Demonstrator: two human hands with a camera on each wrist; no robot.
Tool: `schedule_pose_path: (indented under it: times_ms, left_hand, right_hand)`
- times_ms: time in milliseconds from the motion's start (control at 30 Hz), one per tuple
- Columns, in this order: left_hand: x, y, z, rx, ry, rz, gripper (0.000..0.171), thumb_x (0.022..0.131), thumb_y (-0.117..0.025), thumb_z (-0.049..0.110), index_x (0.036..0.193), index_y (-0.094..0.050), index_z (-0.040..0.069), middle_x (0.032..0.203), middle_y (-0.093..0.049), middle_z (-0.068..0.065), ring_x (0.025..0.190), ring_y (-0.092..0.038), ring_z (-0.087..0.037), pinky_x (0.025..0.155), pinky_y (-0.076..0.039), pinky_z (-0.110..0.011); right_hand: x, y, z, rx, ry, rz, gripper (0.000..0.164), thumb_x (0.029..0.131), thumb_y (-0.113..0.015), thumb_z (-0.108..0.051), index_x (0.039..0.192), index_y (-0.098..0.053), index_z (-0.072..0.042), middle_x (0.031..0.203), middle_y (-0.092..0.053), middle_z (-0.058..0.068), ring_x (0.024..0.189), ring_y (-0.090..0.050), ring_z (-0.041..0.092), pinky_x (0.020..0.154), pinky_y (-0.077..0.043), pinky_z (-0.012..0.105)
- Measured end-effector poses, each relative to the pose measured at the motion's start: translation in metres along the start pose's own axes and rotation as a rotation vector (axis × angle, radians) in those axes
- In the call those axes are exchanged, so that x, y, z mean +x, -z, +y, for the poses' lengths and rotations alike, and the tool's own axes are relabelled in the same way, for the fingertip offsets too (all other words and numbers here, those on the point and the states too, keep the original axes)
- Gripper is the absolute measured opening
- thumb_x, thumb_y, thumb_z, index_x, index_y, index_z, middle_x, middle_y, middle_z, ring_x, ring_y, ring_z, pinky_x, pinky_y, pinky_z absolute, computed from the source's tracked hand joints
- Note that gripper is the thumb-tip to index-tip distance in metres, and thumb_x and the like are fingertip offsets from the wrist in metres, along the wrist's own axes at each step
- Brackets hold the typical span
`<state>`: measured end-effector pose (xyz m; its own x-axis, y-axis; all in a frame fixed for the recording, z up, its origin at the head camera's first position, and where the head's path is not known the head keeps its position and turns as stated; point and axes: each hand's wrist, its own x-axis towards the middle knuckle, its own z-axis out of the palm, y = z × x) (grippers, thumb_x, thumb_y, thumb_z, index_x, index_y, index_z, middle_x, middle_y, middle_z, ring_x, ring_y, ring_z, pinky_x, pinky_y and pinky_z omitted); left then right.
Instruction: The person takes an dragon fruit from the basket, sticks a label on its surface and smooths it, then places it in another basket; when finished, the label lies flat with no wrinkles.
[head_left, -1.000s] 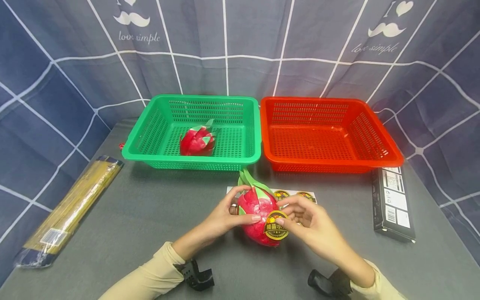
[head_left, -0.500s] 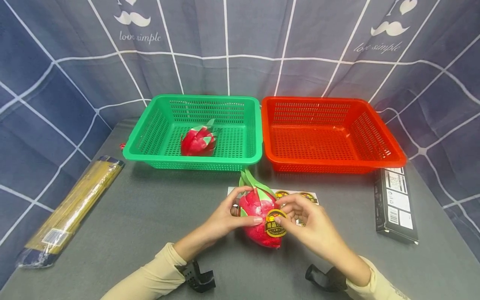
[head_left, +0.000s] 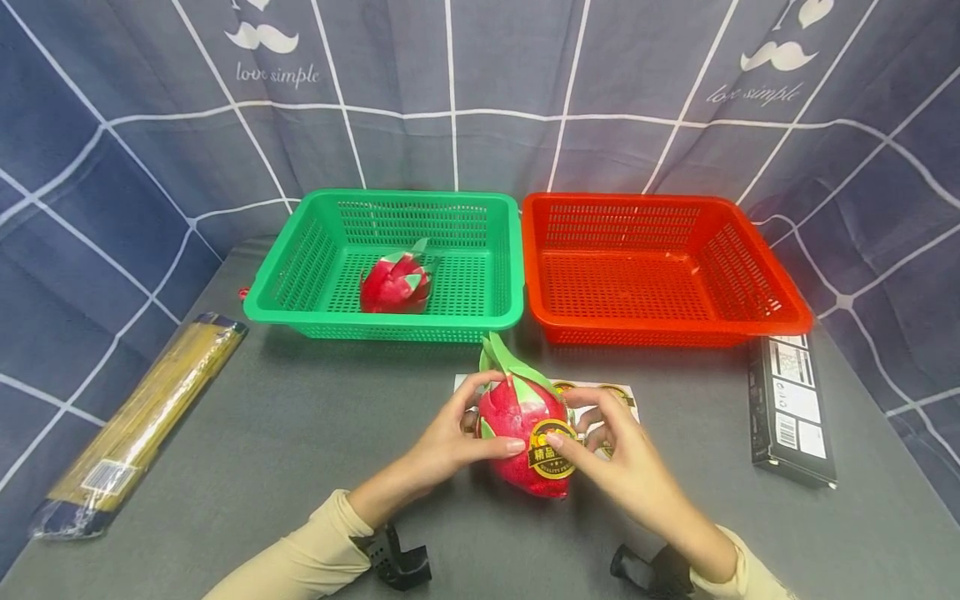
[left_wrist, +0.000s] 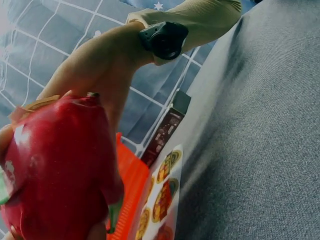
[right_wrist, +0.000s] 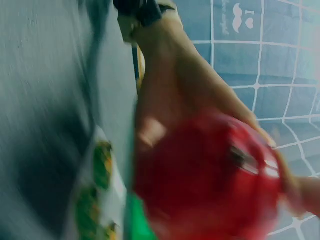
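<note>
A pink-red dragon fruit (head_left: 517,410) with green leaf tips is held over the middle of the table, leaves pointing away. My left hand (head_left: 450,433) grips it from the left, thumb across the front and fingers round the far side. On its lower right front is a round black-and-gold sticker (head_left: 553,463). The thumb of my right hand (head_left: 626,454) presses on that sticker, while the bent fingers reach round the fruit's right side. In the left wrist view, a sticker edge (left_wrist: 37,106) stands a little off the red skin (left_wrist: 65,165).
Behind the hands lies a white sheet of round stickers (head_left: 626,392), partly covered. A green basket (head_left: 382,327) holding another dragon fruit (head_left: 393,285) stands beside a red basket (head_left: 667,327). A bag of thin sticks (head_left: 142,417) lies left, a black box (head_left: 791,408) right.
My right thumb has moved slightly left over the sticker, and its index finger has come down along the fruit's right side. The sticker sits flatter against the fruit, which has turned slightly.
</note>
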<state>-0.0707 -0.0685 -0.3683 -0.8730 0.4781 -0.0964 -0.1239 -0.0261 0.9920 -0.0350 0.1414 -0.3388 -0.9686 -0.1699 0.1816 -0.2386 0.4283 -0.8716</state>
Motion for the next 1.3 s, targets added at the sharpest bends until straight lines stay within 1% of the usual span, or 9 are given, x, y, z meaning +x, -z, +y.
schedule_pose_path:
  times_ms: [200, 300, 500, 600, 733, 933, 1100, 1200, 1300]
  left_hand:
    - [-0.002, -0.004, -0.003, -0.016, -0.081, 0.029, 0.069, 0.075, -0.071, 0.018, 0.13, -0.03, 0.018, 0.121, -0.041, -0.019, 0.099, -0.056, -0.02, 0.077, -0.052, -0.033]
    - [-0.003, -0.008, -0.008, -0.018, -0.107, 0.066, 0.071, 0.074, -0.073, 0.018, 0.129, -0.029, 0.019, 0.12, -0.042, -0.016, 0.102, -0.055, -0.02, 0.078, -0.052, -0.033]
    - [-0.004, -0.017, -0.016, -0.042, -0.113, 0.102, 0.075, 0.07, -0.076, 0.015, 0.127, -0.028, 0.019, 0.12, -0.043, -0.01, 0.105, -0.054, -0.022, 0.078, -0.053, -0.035]
    - [-0.005, -0.02, -0.017, -0.043, -0.126, 0.1, 0.076, 0.069, -0.077, 0.016, 0.126, -0.027, 0.018, 0.12, -0.043, -0.01, 0.104, -0.055, -0.023, 0.077, -0.054, -0.035]
    - [-0.005, -0.021, -0.019, -0.03, -0.149, 0.103, 0.074, 0.069, -0.077, 0.018, 0.125, -0.028, 0.018, 0.12, -0.044, -0.011, 0.102, -0.056, -0.02, 0.075, -0.054, -0.034]
    - [-0.004, -0.02, -0.024, -0.013, -0.188, 0.089, 0.074, 0.071, -0.075, 0.019, 0.126, -0.026, 0.016, 0.12, -0.043, -0.015, 0.1, -0.057, -0.018, 0.074, -0.054, -0.034]
    - [-0.005, -0.02, -0.021, -0.045, -0.159, 0.087, 0.076, 0.069, -0.077, 0.013, 0.126, -0.026, 0.017, 0.12, -0.043, -0.011, 0.1, -0.057, -0.019, 0.075, -0.054, -0.034]
    - [-0.006, -0.021, -0.019, -0.043, -0.156, 0.087, 0.076, 0.068, -0.077, 0.012, 0.126, -0.026, 0.017, 0.12, -0.044, -0.009, 0.098, -0.058, -0.02, 0.075, -0.054, -0.035]
    - [-0.006, -0.021, -0.02, -0.038, -0.161, 0.088, 0.076, 0.069, -0.076, 0.012, 0.125, -0.026, 0.017, 0.12, -0.044, -0.009, 0.099, -0.057, -0.021, 0.075, -0.054, -0.035]
  right_hand:
    - [-0.007, -0.011, 0.003, 0.275, -0.141, -0.062, 0.042, 0.092, -0.049, -0.011, 0.131, -0.034, -0.008, 0.132, -0.04, 0.013, 0.109, -0.05, 0.009, 0.082, -0.047, 0.02]
    - [-0.011, -0.019, 0.013, 0.437, -0.176, -0.069, 0.044, 0.094, -0.043, -0.017, 0.135, -0.028, -0.011, 0.132, -0.037, 0.015, 0.109, -0.049, 0.006, 0.084, -0.046, 0.02]
    - [-0.016, -0.043, 0.063, 0.69, -0.173, -0.056, 0.045, 0.097, -0.035, -0.011, 0.139, -0.021, -0.016, 0.126, -0.039, 0.003, 0.108, -0.049, 0.009, 0.086, -0.046, 0.023]
    - [-0.017, -0.048, 0.066, 0.729, -0.17, -0.021, 0.046, 0.096, -0.037, -0.011, 0.139, -0.021, -0.017, 0.124, -0.04, 0.001, 0.107, -0.05, 0.009, 0.086, -0.047, 0.022]
    - [-0.017, -0.048, 0.052, 0.766, -0.17, -0.013, 0.048, 0.094, -0.044, -0.02, 0.137, -0.023, -0.016, 0.123, -0.042, 0.003, 0.105, -0.052, 0.01, 0.083, -0.049, 0.026]
    - [-0.017, -0.048, 0.05, 0.761, -0.208, -0.033, 0.044, 0.096, -0.04, -0.015, 0.136, -0.024, -0.02, 0.122, -0.043, 0.0, 0.105, -0.053, 0.01, 0.082, -0.051, 0.029]
    - [-0.016, -0.047, 0.047, 0.745, -0.23, -0.038, 0.049, 0.094, -0.046, -0.024, 0.136, -0.022, -0.017, 0.125, -0.04, 0.007, 0.107, -0.052, 0.013, 0.084, -0.05, 0.031]
    - [-0.016, -0.046, 0.05, 0.748, -0.226, -0.055, 0.046, 0.096, -0.042, -0.021, 0.137, -0.022, -0.018, 0.126, -0.039, 0.005, 0.108, -0.051, 0.013, 0.085, -0.05, 0.03]
    - [-0.017, -0.042, 0.036, 0.749, -0.253, -0.06, 0.042, 0.096, -0.039, -0.021, 0.135, -0.023, -0.019, 0.123, -0.04, 0.004, 0.106, -0.051, 0.012, 0.085, -0.049, 0.029]
